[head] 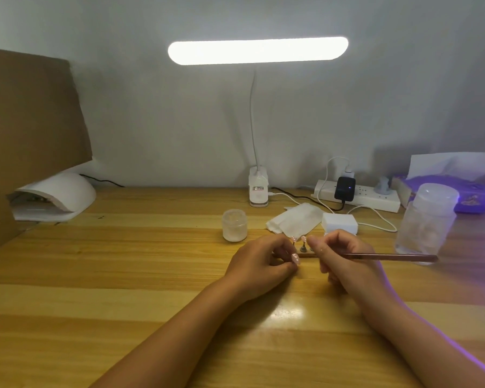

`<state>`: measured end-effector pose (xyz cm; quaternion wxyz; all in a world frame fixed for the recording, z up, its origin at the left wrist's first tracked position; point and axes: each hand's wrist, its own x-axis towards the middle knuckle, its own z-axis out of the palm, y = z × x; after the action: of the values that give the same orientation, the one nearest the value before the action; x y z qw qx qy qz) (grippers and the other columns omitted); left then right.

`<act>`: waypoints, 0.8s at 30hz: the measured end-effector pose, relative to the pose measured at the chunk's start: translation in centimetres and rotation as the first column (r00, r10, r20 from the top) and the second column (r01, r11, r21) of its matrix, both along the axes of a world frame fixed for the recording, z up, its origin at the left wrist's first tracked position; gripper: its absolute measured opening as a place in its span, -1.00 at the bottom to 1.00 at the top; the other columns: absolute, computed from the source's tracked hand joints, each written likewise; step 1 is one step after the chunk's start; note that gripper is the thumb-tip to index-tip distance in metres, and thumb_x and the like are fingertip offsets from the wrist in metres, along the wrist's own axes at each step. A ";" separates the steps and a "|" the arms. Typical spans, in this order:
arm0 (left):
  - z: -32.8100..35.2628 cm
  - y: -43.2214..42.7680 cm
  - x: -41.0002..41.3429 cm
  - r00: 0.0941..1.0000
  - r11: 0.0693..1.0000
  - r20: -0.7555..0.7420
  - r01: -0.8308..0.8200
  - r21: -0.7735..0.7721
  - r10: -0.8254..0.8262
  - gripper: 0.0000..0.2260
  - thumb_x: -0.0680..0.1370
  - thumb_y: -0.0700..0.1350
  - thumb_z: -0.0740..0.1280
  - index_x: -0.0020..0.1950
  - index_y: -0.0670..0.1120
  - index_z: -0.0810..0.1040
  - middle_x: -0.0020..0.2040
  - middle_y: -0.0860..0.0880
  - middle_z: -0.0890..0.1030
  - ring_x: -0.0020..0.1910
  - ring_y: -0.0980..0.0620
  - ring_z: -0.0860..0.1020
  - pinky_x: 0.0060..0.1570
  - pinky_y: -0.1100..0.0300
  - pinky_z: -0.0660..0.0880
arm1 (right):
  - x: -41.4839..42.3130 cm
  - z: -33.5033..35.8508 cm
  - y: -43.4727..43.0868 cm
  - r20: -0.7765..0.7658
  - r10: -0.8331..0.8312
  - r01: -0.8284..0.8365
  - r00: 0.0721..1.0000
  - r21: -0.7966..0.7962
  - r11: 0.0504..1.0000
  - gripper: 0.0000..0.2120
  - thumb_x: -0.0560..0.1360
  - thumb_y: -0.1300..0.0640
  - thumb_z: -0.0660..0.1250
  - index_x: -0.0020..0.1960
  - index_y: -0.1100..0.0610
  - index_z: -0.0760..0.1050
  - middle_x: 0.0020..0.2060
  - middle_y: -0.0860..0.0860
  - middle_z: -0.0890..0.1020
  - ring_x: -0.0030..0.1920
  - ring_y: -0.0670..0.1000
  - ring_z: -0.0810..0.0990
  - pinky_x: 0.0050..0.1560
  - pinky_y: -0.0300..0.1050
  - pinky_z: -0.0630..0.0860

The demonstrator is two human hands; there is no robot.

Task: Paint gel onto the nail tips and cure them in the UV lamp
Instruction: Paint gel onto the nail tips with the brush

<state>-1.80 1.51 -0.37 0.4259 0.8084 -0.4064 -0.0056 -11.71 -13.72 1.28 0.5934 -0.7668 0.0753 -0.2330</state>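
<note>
My right hand (345,259) grips a slim brown brush (389,257) whose handle points right; its bristle end is hidden behind my fingers. Between my hands stands a small holder strip with pale pink nail tips (303,242) on short stands. My left hand (261,261) curls its fingers around the strip's left end; most of the strip is hidden. A small frosted gel jar (234,225) sits just behind my left hand. The white UV lamp (56,197) stands at the far left of the wooden table (123,275), its opening facing right.
A lit clip desk lamp (258,189) stands at the back centre. White wipes (291,219) and a white block (340,223) lie behind my hands. A power strip (375,199) with cables, a tall clear jar (429,222) and a purple box (471,197) fill the right. Cardboard (31,130) leans left.
</note>
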 end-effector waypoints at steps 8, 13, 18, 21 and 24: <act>0.1 0.2 -0.1 0.999 1.000 0.041 -0.006 0.018 0.006 -0.84 0.49 -0.08 0.46 -0.17 0.16 0.53 -0.10 0.18 0.59 -0.21 0.35 0.49 -0.25 0.46 0.34 | 0.1 -0.2 -0.2 -0.044 -0.010 0.009 0.999 -0.029 1.000 -0.80 0.52 0.07 0.37 -0.15 0.16 0.43 -0.38 0.08 0.66 -0.50 -0.15 0.45 -0.35 -0.09 0.37; 0.0 0.1 -0.1 0.999 1.000 0.046 0.009 -0.009 -0.008 -0.89 0.48 -0.12 0.45 -0.16 0.07 0.57 -0.11 0.12 0.62 -0.18 0.25 0.51 -0.21 0.39 0.38 | 0.3 -0.5 0.0 -0.076 0.010 -0.021 0.997 -0.150 0.988 -0.80 0.52 0.02 0.37 -0.15 0.11 0.43 -0.34 0.00 0.70 -0.45 -0.22 0.53 -0.33 -0.26 0.37; 0.1 0.1 -0.1 0.998 1.000 0.056 0.002 0.000 -0.002 -0.88 0.48 -0.11 0.46 -0.16 0.09 0.57 -0.12 0.16 0.60 -0.10 0.22 0.54 -0.19 0.36 0.40 | 0.5 -0.7 -0.3 -0.180 0.054 -0.090 0.982 -0.200 0.976 -0.86 0.51 0.20 0.35 -0.17 0.21 0.42 -0.44 0.05 0.65 -0.45 -0.12 0.58 -0.32 -0.20 0.44; 0.1 0.1 -0.1 0.999 1.000 0.046 0.004 -0.001 -0.004 -0.86 0.48 -0.10 0.46 -0.16 0.13 0.56 -0.12 0.18 0.59 -0.09 0.23 0.54 -0.19 0.38 0.39 | 0.4 -0.5 -0.6 -0.140 0.031 -0.049 0.990 -0.131 0.990 -0.88 0.51 0.22 0.33 -0.18 0.20 0.43 -0.48 0.05 0.61 -0.52 -0.18 0.50 -0.41 -0.30 0.40; 0.1 0.1 -0.2 0.998 1.000 0.056 0.008 -0.003 -0.008 -0.90 0.48 -0.10 0.46 -0.14 0.09 0.59 -0.12 0.17 0.59 -0.11 0.25 0.54 -0.21 0.41 0.37 | 0.2 -0.3 -0.3 -0.073 -0.005 -0.004 0.997 -0.121 0.993 -0.82 0.53 0.07 0.35 -0.16 0.14 0.43 -0.40 0.03 0.66 -0.48 -0.23 0.50 -0.43 -0.35 0.38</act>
<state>-1.99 1.65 -0.25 0.4155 0.8060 -0.4213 0.0162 -11.53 -14.06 0.97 0.5425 -0.8093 0.0828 -0.2093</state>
